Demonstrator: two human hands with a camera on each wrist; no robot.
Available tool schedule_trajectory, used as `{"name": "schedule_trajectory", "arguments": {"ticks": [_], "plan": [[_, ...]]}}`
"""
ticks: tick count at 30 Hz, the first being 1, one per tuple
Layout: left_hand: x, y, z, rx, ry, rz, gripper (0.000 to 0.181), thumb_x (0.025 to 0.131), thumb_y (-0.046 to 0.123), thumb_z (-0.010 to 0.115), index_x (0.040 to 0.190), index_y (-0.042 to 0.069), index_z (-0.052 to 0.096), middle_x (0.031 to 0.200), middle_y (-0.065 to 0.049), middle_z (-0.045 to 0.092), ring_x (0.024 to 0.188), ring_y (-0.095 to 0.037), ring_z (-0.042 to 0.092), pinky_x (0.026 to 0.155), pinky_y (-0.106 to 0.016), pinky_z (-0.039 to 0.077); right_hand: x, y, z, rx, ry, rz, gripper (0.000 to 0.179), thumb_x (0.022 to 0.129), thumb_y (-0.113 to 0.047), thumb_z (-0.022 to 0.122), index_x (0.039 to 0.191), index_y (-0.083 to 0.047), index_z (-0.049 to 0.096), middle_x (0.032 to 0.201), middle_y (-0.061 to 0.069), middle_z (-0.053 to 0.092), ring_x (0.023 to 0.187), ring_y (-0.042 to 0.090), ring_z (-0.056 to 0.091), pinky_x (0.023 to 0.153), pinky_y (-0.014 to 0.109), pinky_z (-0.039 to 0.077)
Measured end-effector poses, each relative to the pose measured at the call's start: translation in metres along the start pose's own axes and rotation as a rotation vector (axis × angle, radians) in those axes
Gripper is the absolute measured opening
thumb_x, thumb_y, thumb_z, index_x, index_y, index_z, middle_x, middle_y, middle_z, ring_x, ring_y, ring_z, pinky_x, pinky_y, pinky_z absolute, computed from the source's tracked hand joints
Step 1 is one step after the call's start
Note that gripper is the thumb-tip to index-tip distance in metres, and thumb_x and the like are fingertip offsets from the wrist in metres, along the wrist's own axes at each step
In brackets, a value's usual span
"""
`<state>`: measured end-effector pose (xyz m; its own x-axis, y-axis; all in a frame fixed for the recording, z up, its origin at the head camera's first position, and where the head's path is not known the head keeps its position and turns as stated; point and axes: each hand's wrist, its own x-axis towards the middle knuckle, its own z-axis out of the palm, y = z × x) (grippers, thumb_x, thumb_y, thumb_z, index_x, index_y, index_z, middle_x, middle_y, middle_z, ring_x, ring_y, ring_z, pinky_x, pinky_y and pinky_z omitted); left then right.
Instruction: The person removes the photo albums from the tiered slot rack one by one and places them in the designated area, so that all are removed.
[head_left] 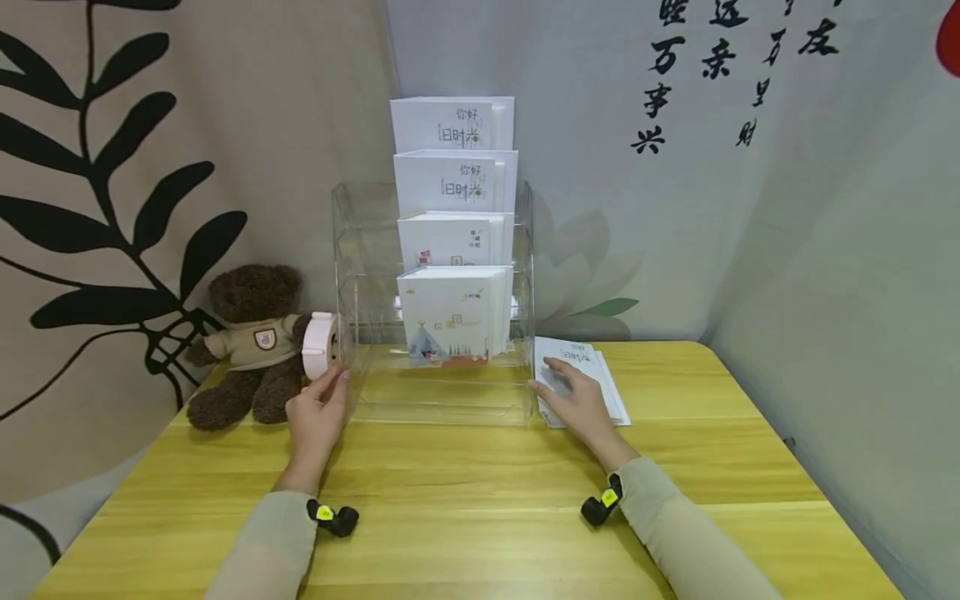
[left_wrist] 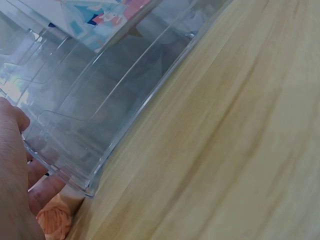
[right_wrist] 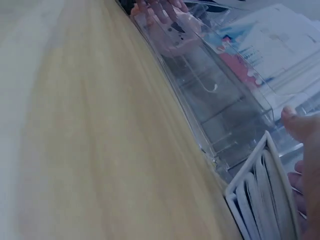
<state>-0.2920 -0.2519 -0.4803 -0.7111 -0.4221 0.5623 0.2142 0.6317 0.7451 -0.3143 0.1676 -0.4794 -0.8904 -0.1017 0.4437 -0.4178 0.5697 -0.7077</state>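
A clear tiered acrylic rack (head_left: 442,408) stands on the table, with white illustrated books (head_left: 450,317) upright on its tiers. At the rack's lower left corner, my left hand (head_left: 318,421) grips the side panel (left_wrist: 60,165), thumb on one side and fingers on the other. My right hand (head_left: 581,408) lies over a small stack of white books (head_left: 611,383) beside the rack's right side, fingers extended. In the right wrist view, the thumb is near the rack and the other fingers are partly hidden behind a thick book (right_wrist: 262,195) with its page edges showing.
A brown teddy bear (head_left: 255,350) in a beige top sits left of the rack. Between them is a round pale pink object (head_left: 318,346). The wooden table (head_left: 465,500) meets a printed backdrop behind and a pale wall (head_left: 840,333) at right.
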Motion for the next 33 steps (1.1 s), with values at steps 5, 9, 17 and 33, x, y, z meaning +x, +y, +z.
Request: {"name": "schedule_trajectory", "arguments": {"ticks": [5, 9, 17, 33], "plan": [[0.003, 0.001, 0.000, 0.005, -0.002, -0.008, 0.030, 0.097, 0.030, 0.070, 0.122, 0.014, 0.075, 0.108, -0.007, 0.075, 0.089, -0.022, 0.072, 0.070, -0.004, 0.039, 0.006, -0.001, 0.004, 0.011, 0.030, 0.031, 0.067, 0.088, -0.056, 0.072, 0.139, -0.014, 0.061, 0.140, 0.009, 0.060, 0.127, 0.032, 0.057, 0.104, 0.053, 0.043], [0.005, 0.001, -0.002, -0.004, -0.006, 0.001, 0.031, 0.097, 0.029, 0.070, 0.122, 0.011, 0.075, 0.109, -0.011, 0.075, 0.089, -0.026, 0.072, 0.069, -0.002, 0.037, 0.009, -0.001, 0.005, 0.012, 0.029, 0.007, 0.068, 0.089, -0.053, 0.073, 0.140, -0.012, 0.060, 0.139, 0.010, 0.060, 0.128, 0.031, 0.055, 0.106, 0.052, 0.041], [0.004, -0.002, -0.002, -0.004, -0.005, -0.002, 0.031, 0.097, 0.032, 0.070, 0.123, 0.016, 0.075, 0.111, -0.007, 0.075, 0.088, -0.024, 0.073, 0.069, -0.002, 0.039, 0.018, -0.013, 0.000, 0.024, 0.003, -0.134, 0.059, 0.095, -0.044, 0.069, 0.145, -0.017, 0.053, 0.145, 0.002, 0.054, 0.133, 0.027, 0.049, 0.108, 0.054, 0.038], [-0.001, -0.001, 0.002, -0.053, -0.002, 0.017, 0.029, 0.096, 0.030, 0.071, 0.121, 0.016, 0.076, 0.109, -0.006, 0.075, 0.086, -0.022, 0.073, 0.068, -0.002, 0.042, 0.082, -0.127, -0.017, 0.483, 0.120, -0.327, 0.053, 0.095, 0.001, 0.068, 0.143, 0.004, 0.047, 0.149, 0.025, 0.041, 0.137, 0.040, 0.041, 0.109, 0.060, 0.035]]}}
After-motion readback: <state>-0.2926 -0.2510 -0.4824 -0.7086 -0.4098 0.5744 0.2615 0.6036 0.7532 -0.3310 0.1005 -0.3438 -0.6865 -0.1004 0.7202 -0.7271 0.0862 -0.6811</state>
